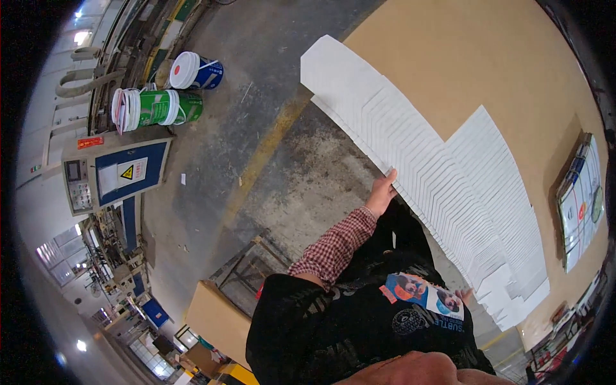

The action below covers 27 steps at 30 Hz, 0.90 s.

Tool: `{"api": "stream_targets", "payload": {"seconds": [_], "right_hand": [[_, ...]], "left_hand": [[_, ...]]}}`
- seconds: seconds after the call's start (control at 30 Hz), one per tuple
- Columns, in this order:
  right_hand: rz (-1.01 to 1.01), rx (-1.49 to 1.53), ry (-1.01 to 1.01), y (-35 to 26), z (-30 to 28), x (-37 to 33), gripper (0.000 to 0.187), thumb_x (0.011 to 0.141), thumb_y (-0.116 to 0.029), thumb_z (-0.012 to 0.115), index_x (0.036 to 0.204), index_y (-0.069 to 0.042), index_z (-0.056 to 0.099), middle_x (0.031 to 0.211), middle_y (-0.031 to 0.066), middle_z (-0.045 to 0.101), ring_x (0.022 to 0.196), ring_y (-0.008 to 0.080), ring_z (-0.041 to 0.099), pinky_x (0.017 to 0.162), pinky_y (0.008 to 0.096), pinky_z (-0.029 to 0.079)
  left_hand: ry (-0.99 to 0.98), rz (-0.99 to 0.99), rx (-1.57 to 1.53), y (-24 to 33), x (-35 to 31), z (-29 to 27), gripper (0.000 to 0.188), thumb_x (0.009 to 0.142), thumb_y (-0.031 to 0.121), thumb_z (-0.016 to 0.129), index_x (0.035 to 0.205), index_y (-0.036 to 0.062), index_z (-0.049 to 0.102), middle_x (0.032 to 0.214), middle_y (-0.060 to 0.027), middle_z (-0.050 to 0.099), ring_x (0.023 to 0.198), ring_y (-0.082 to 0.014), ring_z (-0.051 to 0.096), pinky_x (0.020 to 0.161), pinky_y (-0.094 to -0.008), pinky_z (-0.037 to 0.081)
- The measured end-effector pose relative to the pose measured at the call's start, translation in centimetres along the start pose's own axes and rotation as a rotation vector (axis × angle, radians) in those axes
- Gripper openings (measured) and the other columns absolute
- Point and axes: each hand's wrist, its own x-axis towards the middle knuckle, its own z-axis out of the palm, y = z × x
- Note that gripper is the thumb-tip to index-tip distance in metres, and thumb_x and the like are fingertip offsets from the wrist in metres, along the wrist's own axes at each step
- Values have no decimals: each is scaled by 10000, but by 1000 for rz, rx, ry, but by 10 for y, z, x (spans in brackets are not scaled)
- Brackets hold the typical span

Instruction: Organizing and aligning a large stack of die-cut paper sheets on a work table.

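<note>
Many white paper sheets (420, 151) lie overlapped in a long, stepped fan on a large brown cardboard surface (513, 70). The near edge of the fan sticks out past the cardboard. My left hand (383, 191), below a red checked sleeve, is closed on that near edge, thumb on top and fingers curled at the side. Of my right hand (464, 295) only a few fingertips show, beside my black top and close to the right end of the fan. Its other fingers are hidden, so its grip cannot be made out.
A stack of printed packages (579, 204) sits on the cardboard at the right. A green bucket (154, 108) and a blue bucket (196, 70) stand on the floor at the far left, near a control cabinet (115, 172). A metal frame (250, 263) and a cardboard box (218, 321) are at my left.
</note>
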Motion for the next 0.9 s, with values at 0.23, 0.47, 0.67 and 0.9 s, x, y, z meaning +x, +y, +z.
{"api": "stream_targets", "payload": {"seconds": [0.23,0.47,0.67,0.9], "right_hand": [[60,1139,122,44,-49,89,749,766,-574,492,1332,-192,184,1361,115,217,1231,305,225,938,504,270],[-87,1361,250,24,4,86,478,737,-415,636,1091,-112,530,1045,56,582,911,239,556,758,382,474],[-75,1482,192,37,-1,96,457,708,-363,691,1037,-79,552,995,52,601,848,227,577,717,351,492],[-100,1434,144,25,10,88,439,732,-300,683,1060,-47,537,1000,64,595,853,220,586,710,355,516]], "left_hand": [[6,-79,-112,-1,2,20,610,783,377,609,1236,46,370,1233,-90,430,1129,-222,405,927,-368,352],[-56,-97,24,-24,-10,14,615,801,337,597,1272,49,326,1255,-65,417,1156,-223,378,963,-362,307],[-125,-99,4,-43,-8,21,517,813,253,595,1226,29,382,1234,-74,434,1125,-232,407,949,-365,330],[-66,-110,-9,-50,-11,33,495,802,182,608,1216,26,386,1213,-82,453,1115,-232,428,937,-363,364]]}}
